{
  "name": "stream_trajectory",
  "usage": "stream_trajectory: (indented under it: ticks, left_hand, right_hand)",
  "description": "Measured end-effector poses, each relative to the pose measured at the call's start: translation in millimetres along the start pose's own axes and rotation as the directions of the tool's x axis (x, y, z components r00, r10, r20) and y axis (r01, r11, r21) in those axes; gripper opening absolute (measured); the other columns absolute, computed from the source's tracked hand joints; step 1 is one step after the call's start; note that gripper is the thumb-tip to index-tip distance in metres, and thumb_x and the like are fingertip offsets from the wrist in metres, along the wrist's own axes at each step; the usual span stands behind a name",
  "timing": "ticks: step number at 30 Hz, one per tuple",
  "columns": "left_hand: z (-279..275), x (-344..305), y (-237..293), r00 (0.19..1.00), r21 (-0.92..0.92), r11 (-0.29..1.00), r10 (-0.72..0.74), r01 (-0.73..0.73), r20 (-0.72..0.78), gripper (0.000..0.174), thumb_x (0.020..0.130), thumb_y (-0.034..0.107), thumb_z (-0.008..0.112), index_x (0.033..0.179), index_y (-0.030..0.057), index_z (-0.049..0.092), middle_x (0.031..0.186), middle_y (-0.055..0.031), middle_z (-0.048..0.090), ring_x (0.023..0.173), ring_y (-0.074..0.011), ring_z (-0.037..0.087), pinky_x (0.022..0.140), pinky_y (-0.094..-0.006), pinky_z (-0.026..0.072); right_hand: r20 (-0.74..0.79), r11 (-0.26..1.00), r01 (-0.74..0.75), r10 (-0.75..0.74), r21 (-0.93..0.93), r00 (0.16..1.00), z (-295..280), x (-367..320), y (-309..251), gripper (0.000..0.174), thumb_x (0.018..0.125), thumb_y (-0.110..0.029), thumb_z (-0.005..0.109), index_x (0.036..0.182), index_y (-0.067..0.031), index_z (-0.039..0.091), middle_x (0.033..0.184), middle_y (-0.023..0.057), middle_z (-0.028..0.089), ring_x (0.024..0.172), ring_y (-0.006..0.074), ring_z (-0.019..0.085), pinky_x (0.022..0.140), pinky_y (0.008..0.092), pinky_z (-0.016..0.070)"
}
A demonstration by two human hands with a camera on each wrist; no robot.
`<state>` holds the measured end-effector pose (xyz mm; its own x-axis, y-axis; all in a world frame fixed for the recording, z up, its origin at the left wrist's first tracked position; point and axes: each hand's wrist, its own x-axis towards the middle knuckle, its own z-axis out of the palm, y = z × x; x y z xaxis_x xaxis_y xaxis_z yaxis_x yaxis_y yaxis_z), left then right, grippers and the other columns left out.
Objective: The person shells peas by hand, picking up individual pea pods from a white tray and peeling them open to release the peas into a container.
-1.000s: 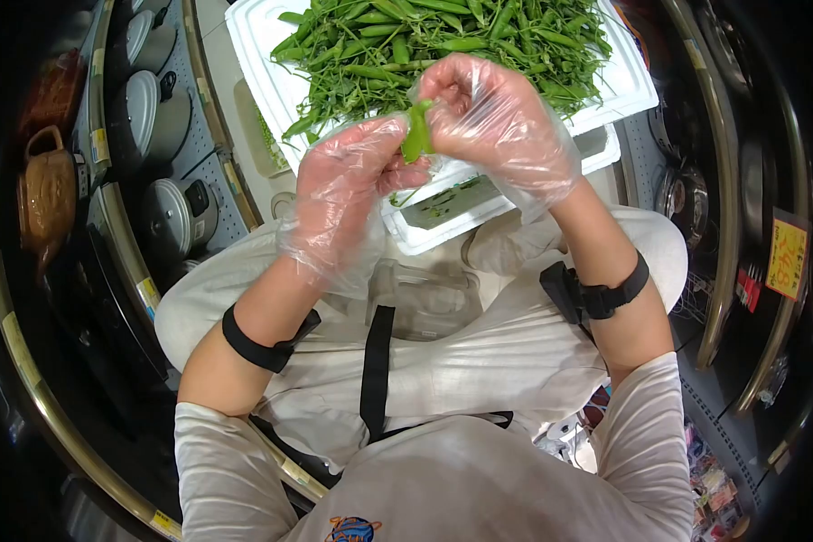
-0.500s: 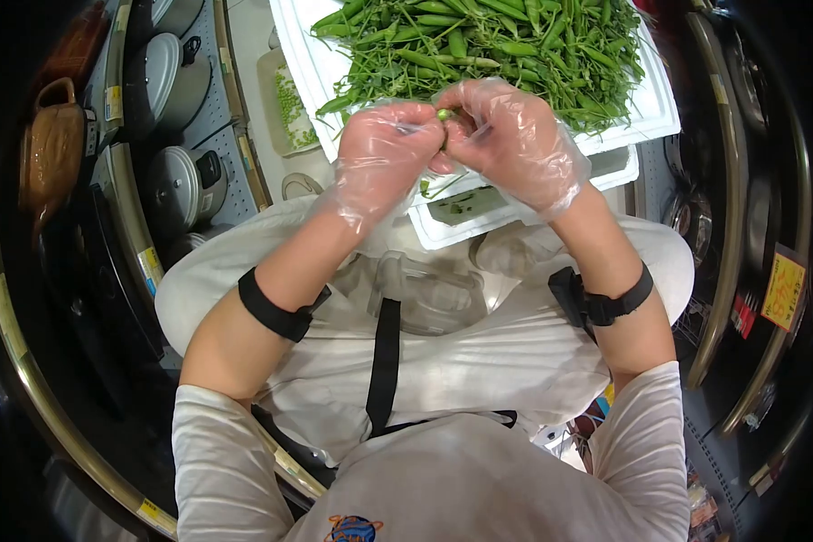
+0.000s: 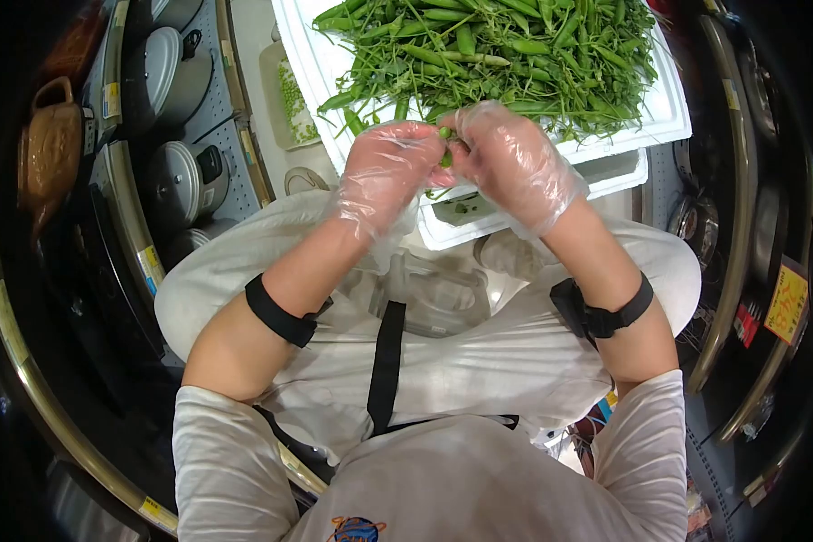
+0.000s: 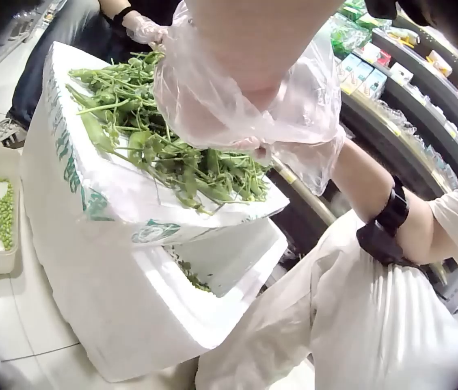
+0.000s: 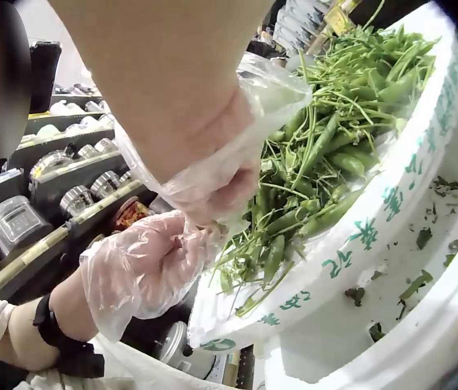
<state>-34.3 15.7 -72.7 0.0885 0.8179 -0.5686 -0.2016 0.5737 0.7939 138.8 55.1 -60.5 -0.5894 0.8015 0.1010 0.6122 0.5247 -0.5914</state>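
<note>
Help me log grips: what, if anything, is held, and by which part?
Left hand and right hand pinch what looks like a green pod; their fingers hide which part.

The head view looks down over the lap from higher up; both wrist views look slantwise from nearer. All three share the pea pods: toward one o'clock in head, ten in left, two in right.

White foam slab, probably a lid, under a heap of green pods and stems
</note>
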Motion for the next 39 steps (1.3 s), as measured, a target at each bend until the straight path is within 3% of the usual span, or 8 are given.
stream_trajectory:
  ticks: [7,17,20,22,28,35,37,39]
  left_hand:
    - [0.2,-3.1,12.5,0.997,0.0,0.999,-0.039,0.039,-0.065,0.025,0.093,0.013,0.065,0.107,-0.0074,0.062,0.09,-0.0102,0.068,0.074,-0.0164,0.069,0.073,-0.0255,0.0569]
    - [-10.6,-11.0,15.4,0.991,-0.023,0.992,0.124,-0.125,-0.055,0.029,0.092,0.014,0.068,0.11,-0.0073,0.061,0.09,-0.0092,0.068,0.074,-0.0182,0.07,0.07,-0.0259,0.0573]
    - [-12.1,-14.3,17.6,0.99,-0.023,0.991,0.129,-0.13,-0.05,0.027,0.092,0.014,0.067,0.109,-0.0069,0.062,0.091,-0.0091,0.068,0.075,-0.0178,0.07,0.071,-0.0257,0.0575]
    - [-11.6,-14.8,15.7,0.979,0.025,0.98,0.197,-0.196,-0.058,0.024,0.092,0.011,0.066,0.107,-0.0072,0.063,0.09,-0.0094,0.068,0.075,-0.0175,0.07,0.071,-0.0258,0.0578]
    - [-10.4,-19.4,10.6,0.974,0.114,0.971,0.219,-0.211,-0.06,0.018,0.091,0.006,0.064,0.104,-0.0074,0.065,0.085,-0.0093,0.068,0.072,-0.0166,0.07,0.07,-0.0254,0.0578]
    - [-21.1,-17.8,-2.3,0.948,0.42,0.866,0.314,-0.27,-0.039,0.015,0.088,0.005,0.062,0.098,-0.0053,0.067,0.081,-0.0062,0.068,0.068,-0.0118,0.066,0.064,-0.0239,0.0534]
    - [-19.9,-22.8,-0.3,0.929,0.543,0.784,0.369,-0.301,-0.017,0.019,0.083,0.017,0.059,0.09,0.0005,0.068,0.079,-0.0234,0.064,0.071,-0.0395,0.062,0.066,-0.0433,0.0498]
    - [-19.1,-26.1,5.6,0.931,0.596,0.75,0.365,-0.285,-0.014,0.02,0.083,0.017,0.058,0.088,0.0003,0.068,0.079,-0.0234,0.064,0.073,-0.0406,0.062,0.067,-0.0445,0.0498]
  right_hand:
    - [0.078,0.971,-0.162,0.15,0.177,0.986,-18.2,13.4,-7.0,0.02,0.083,-0.008,0.069,0.102,-0.001,0.068,0.084,0.0125,0.066,0.073,0.0187,0.066,0.066,0.0294,0.0522]
    - [0.216,0.658,-0.352,0.282,0.666,0.935,-18.9,18.6,-0.4,0.02,0.091,-0.009,0.066,0.109,0.0006,0.067,0.092,0.003,0.068,0.083,0.0068,0.061,0.077,0.0214,0.0488]
    - [0.236,0.709,-0.375,0.291,0.597,0.927,-18.5,19.2,-4.3,0.019,0.09,-0.008,0.067,0.108,0.0001,0.067,0.092,0.0025,0.068,0.082,0.007,0.062,0.076,0.022,0.0499]
    - [0.06,0.914,-0.208,0.199,0.349,0.978,-15.5,18.4,-6.6,0.02,0.085,-0.014,0.071,0.101,-0.0027,0.069,0.083,0.0085,0.069,0.072,0.0135,0.065,0.069,0.0276,0.0521]
    - [0.007,0.983,0.133,-0.135,0.125,0.991,-13.0,25.6,-12.5,0.022,0.08,-0.005,0.071,0.102,-0.0042,0.068,0.086,0.0127,0.064,0.074,0.0252,0.065,0.069,0.0318,0.0544]
    - [0.072,0.993,0.104,-0.108,0.054,0.992,1.0,19.9,-24.3,0.026,0.078,-0.002,0.069,0.102,-0.0031,0.061,0.09,0.0156,0.062,0.082,0.0361,0.062,0.07,0.0406,0.0525]
    - [0.121,0.994,0.101,-0.104,0.03,0.987,3.0,19.0,-23.7,0.026,0.077,-0.002,0.07,0.102,-0.0031,0.061,0.091,0.0156,0.061,0.082,0.0363,0.062,0.07,0.0411,0.0524]
    - [0.169,0.995,0.1,-0.099,0.005,0.981,2.3,19.5,-24.9,0.027,0.077,-0.003,0.07,0.102,-0.0031,0.06,0.091,0.0155,0.061,0.081,0.0365,0.062,0.07,0.0415,0.0524]
